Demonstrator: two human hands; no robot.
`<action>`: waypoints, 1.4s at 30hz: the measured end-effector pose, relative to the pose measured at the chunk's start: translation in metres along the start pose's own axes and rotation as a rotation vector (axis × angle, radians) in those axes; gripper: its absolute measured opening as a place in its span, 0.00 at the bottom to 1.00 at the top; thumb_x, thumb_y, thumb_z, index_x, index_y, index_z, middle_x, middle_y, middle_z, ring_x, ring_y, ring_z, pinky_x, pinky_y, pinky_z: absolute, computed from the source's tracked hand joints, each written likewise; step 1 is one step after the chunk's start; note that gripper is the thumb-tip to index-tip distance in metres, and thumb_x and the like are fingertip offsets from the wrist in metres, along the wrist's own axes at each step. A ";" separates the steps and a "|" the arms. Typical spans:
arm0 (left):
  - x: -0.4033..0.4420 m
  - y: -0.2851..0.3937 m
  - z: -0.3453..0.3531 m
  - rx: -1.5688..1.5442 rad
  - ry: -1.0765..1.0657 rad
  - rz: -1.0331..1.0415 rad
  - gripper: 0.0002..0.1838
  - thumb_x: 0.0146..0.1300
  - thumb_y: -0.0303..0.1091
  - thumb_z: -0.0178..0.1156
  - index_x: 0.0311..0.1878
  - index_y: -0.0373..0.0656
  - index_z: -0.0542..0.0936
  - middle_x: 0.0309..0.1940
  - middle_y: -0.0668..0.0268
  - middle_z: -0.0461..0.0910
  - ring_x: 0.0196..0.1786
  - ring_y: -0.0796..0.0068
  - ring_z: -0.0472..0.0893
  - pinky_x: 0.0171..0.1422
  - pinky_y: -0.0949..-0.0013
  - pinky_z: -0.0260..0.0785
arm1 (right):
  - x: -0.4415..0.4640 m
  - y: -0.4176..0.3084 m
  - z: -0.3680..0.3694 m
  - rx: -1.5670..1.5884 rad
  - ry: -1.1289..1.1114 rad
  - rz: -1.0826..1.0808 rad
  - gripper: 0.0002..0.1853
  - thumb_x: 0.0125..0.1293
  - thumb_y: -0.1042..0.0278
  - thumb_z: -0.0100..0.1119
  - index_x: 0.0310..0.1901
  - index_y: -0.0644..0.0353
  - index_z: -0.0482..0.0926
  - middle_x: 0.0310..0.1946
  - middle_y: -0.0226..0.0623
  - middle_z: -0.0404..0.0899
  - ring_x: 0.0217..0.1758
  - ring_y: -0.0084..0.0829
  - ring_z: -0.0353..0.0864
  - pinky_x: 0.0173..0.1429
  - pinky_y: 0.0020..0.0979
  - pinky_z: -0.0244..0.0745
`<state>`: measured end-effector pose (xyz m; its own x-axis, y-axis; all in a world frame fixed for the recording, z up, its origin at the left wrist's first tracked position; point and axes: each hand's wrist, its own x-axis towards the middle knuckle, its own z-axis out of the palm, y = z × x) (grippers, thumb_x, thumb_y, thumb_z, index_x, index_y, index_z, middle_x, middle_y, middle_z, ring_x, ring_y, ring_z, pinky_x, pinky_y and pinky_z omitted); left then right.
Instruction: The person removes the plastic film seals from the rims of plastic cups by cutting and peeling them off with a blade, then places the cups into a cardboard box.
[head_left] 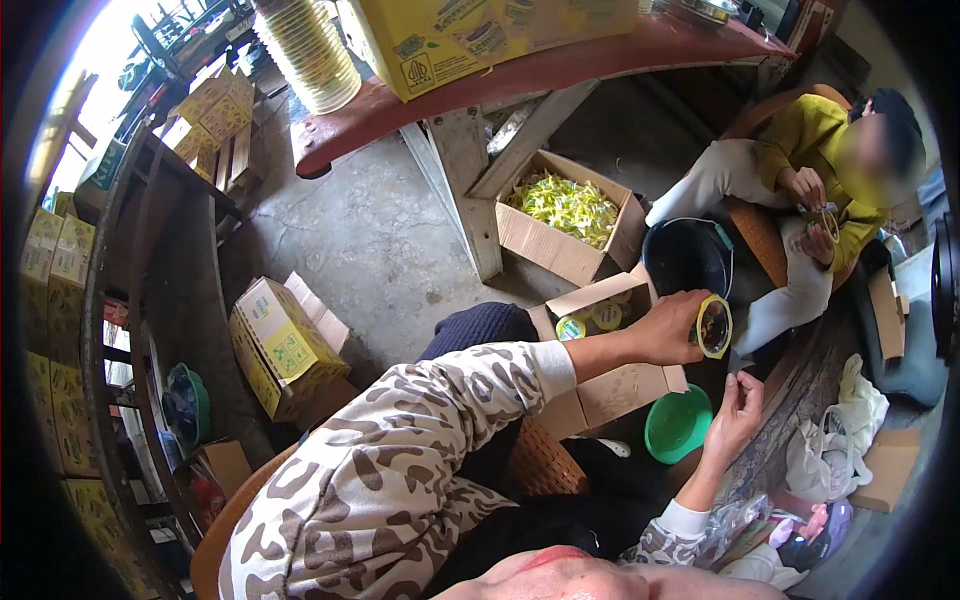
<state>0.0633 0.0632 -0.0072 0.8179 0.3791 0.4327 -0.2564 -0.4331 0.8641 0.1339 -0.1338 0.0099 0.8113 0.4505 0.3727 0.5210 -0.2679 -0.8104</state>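
My left hand is wrapped round a small cup with a yellow rim and dark contents, its round face turned toward the camera. Below and to the right of the cup, my right hand pinches a small, thin dark piece between thumb and fingers. Under my left forearm stands an open cardboard box with several lidded cups in it. A green basin lies between the box and my right wrist.
A co-worker sits at the upper right, both hands on a small item. Nearby are a black bucket, a box of yellow-green pieces, a red table with stacked cups, and a yellow carton.
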 end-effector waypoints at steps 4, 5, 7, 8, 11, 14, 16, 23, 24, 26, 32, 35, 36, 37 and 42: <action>-0.003 -0.002 0.004 0.017 -0.026 0.007 0.30 0.47 0.38 0.70 0.53 0.41 0.71 0.48 0.53 0.76 0.55 0.46 0.75 0.59 0.50 0.67 | -0.001 -0.011 0.004 -0.083 0.004 -0.125 0.04 0.67 0.79 0.59 0.42 0.68 0.78 0.39 0.39 0.78 0.41 0.32 0.78 0.47 0.30 0.75; -0.004 -0.002 0.004 0.023 -0.037 0.013 0.29 0.46 0.38 0.70 0.53 0.41 0.72 0.47 0.53 0.76 0.54 0.46 0.75 0.59 0.50 0.67 | -0.001 -0.015 0.005 -0.122 0.009 -0.195 0.04 0.67 0.79 0.59 0.42 0.68 0.78 0.38 0.40 0.78 0.40 0.34 0.79 0.46 0.31 0.75; -0.005 0.000 0.005 0.028 -0.050 0.019 0.29 0.46 0.39 0.70 0.52 0.41 0.72 0.47 0.53 0.76 0.54 0.46 0.75 0.59 0.49 0.67 | -0.002 -0.023 0.007 -0.159 -0.003 -0.220 0.04 0.67 0.79 0.59 0.41 0.67 0.79 0.38 0.41 0.78 0.40 0.35 0.79 0.45 0.32 0.76; -0.007 0.001 0.005 0.061 -0.027 0.042 0.29 0.47 0.38 0.70 0.52 0.39 0.73 0.46 0.52 0.76 0.52 0.46 0.76 0.56 0.51 0.69 | -0.003 -0.024 0.008 -0.195 -0.017 -0.248 0.04 0.66 0.79 0.60 0.41 0.67 0.79 0.38 0.42 0.78 0.39 0.37 0.79 0.44 0.33 0.76; -0.008 0.000 0.004 0.097 -0.012 0.069 0.29 0.47 0.37 0.71 0.52 0.37 0.74 0.45 0.50 0.76 0.50 0.46 0.77 0.54 0.52 0.70 | -0.004 -0.019 0.008 -0.189 -0.017 -0.269 0.04 0.66 0.80 0.60 0.41 0.67 0.79 0.37 0.42 0.78 0.39 0.37 0.79 0.41 0.34 0.75; -0.008 0.001 0.003 0.109 -0.021 0.074 0.30 0.46 0.37 0.71 0.53 0.37 0.73 0.46 0.50 0.76 0.50 0.46 0.76 0.55 0.52 0.69 | -0.003 -0.024 0.009 -0.180 -0.010 -0.267 0.04 0.65 0.81 0.60 0.41 0.67 0.79 0.37 0.42 0.78 0.39 0.37 0.79 0.41 0.34 0.75; -0.008 -0.001 0.004 0.117 -0.023 0.074 0.31 0.46 0.36 0.71 0.54 0.37 0.73 0.46 0.50 0.76 0.51 0.46 0.76 0.56 0.52 0.69 | -0.003 -0.025 0.009 -0.187 -0.003 -0.274 0.04 0.65 0.81 0.59 0.40 0.67 0.79 0.37 0.42 0.78 0.38 0.37 0.79 0.41 0.34 0.75; -0.009 0.004 0.001 0.116 -0.056 0.043 0.34 0.44 0.36 0.71 0.57 0.37 0.72 0.50 0.50 0.75 0.54 0.46 0.74 0.59 0.51 0.67 | -0.003 -0.028 0.008 -0.250 0.000 -0.296 0.04 0.66 0.79 0.59 0.41 0.67 0.79 0.37 0.42 0.78 0.39 0.37 0.79 0.41 0.34 0.74; -0.009 0.003 0.002 0.132 -0.049 0.056 0.35 0.44 0.36 0.71 0.57 0.37 0.72 0.50 0.50 0.75 0.55 0.46 0.74 0.59 0.51 0.67 | -0.003 -0.027 0.007 -0.221 -0.044 -0.241 0.04 0.66 0.79 0.59 0.41 0.67 0.79 0.37 0.42 0.78 0.39 0.37 0.79 0.42 0.34 0.74; -0.009 0.002 0.003 0.126 -0.055 0.050 0.35 0.44 0.36 0.71 0.58 0.37 0.72 0.50 0.50 0.75 0.55 0.46 0.74 0.60 0.51 0.67 | -0.004 -0.032 0.008 -0.231 -0.008 -0.268 0.04 0.66 0.79 0.59 0.41 0.67 0.79 0.37 0.41 0.78 0.40 0.37 0.79 0.42 0.34 0.75; -0.009 0.004 0.002 0.129 -0.080 0.024 0.36 0.43 0.37 0.71 0.58 0.37 0.71 0.51 0.50 0.75 0.56 0.46 0.74 0.60 0.51 0.67 | -0.004 -0.033 0.006 -0.235 -0.011 -0.245 0.03 0.66 0.79 0.59 0.40 0.67 0.79 0.37 0.41 0.78 0.39 0.38 0.80 0.42 0.34 0.76; -0.008 0.005 0.002 0.123 -0.075 0.023 0.37 0.43 0.37 0.71 0.58 0.37 0.71 0.50 0.50 0.75 0.55 0.46 0.74 0.60 0.51 0.67 | -0.003 -0.033 0.006 -0.226 -0.005 -0.266 0.03 0.66 0.79 0.59 0.40 0.67 0.79 0.37 0.41 0.78 0.38 0.37 0.80 0.42 0.34 0.76; -0.009 0.005 0.002 0.117 -0.075 0.027 0.37 0.43 0.37 0.71 0.58 0.37 0.71 0.50 0.50 0.75 0.55 0.46 0.74 0.60 0.51 0.67 | -0.003 -0.033 0.006 -0.224 -0.030 -0.265 0.03 0.66 0.79 0.59 0.40 0.67 0.79 0.36 0.41 0.78 0.38 0.37 0.80 0.42 0.34 0.75; -0.009 0.004 0.003 0.116 -0.076 0.027 0.37 0.43 0.37 0.71 0.58 0.37 0.71 0.50 0.50 0.75 0.55 0.46 0.74 0.60 0.51 0.67 | -0.003 -0.033 0.006 -0.225 -0.029 -0.264 0.03 0.66 0.79 0.59 0.40 0.67 0.79 0.36 0.41 0.78 0.38 0.37 0.80 0.42 0.34 0.75; -0.009 0.007 0.001 0.124 -0.076 0.034 0.36 0.44 0.37 0.71 0.58 0.37 0.71 0.50 0.50 0.75 0.55 0.47 0.74 0.60 0.51 0.66 | -0.003 -0.037 0.006 -0.224 -0.018 -0.271 0.03 0.66 0.80 0.59 0.40 0.67 0.79 0.36 0.41 0.78 0.38 0.37 0.79 0.42 0.34 0.75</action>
<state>0.0548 0.0560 -0.0056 0.8475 0.3019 0.4366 -0.2230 -0.5440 0.8089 0.1107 -0.1200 0.0356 0.6314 0.5455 0.5511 0.7640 -0.3159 -0.5627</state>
